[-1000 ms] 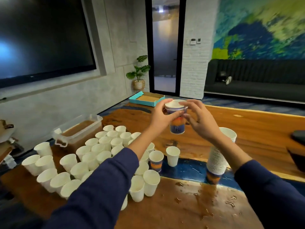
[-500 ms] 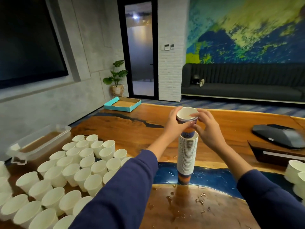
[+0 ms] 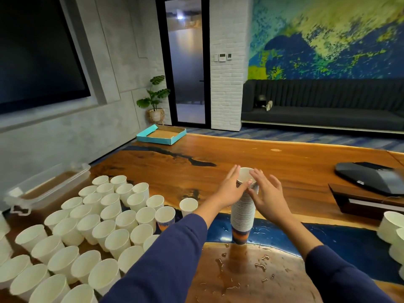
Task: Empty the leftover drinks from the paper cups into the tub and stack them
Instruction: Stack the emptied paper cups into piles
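hands flank cup stack

tall stack of paper cups (image 3: 242, 212) stands upright on the wet table (image 3: 273, 162), white rims, bottom cup printed orange and blue. left hand (image 3: 229, 189) and right hand (image 3: 267, 193) sit at its top with fingers straight, gripping nothing. loose cups (image 3: 113, 215) crowd left; tub (image 3: 47, 186) of brown liquid beyond. sofa (image 3: 328, 106), mural wall.

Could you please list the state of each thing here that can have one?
Stack: upright, hands at its top.
Left hand: fingers straight, against the stack.
Right hand: fingers straight, against the stack.
Loose cups: upright, unstacked.
Tub: holding brown liquid.
Table: wet near the stack.
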### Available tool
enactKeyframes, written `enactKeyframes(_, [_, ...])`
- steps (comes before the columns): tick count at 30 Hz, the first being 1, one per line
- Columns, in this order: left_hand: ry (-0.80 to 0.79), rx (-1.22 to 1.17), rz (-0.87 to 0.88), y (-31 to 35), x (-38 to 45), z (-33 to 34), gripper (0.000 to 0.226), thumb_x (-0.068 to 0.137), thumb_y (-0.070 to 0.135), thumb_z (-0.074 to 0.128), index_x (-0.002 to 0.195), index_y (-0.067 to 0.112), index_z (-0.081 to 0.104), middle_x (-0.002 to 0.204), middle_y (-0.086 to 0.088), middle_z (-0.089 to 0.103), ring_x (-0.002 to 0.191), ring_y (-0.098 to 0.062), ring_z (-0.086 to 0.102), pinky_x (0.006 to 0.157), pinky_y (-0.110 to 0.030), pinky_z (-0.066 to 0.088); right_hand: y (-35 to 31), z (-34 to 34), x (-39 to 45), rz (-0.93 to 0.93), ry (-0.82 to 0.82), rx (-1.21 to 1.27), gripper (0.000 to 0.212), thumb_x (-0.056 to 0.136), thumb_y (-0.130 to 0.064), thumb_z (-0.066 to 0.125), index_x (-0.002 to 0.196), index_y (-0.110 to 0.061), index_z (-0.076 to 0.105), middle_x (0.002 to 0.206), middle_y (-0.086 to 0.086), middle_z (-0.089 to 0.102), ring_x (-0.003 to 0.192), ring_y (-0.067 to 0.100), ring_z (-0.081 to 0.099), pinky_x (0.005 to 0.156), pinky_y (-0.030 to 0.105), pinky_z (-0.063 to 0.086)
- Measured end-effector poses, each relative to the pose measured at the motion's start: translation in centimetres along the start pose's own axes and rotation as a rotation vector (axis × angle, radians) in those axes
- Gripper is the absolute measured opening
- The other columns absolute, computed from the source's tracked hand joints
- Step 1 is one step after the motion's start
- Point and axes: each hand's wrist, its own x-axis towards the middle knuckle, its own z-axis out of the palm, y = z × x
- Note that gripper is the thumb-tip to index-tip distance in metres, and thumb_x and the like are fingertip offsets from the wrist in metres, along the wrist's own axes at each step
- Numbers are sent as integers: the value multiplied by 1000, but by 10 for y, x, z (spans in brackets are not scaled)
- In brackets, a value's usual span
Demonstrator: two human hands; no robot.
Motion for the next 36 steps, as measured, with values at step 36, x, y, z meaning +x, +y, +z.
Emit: enactKeyframes(36, [-49,656,-496,-239,-334,-167,89,75,67,64,145,26,29,150,5,33,136,-17,31,112,-34,23,-268,218,-83,-714,-559,-109,42,71,-34,82,110,-26,71,116,-4,65,115,20,56,102,47,38])
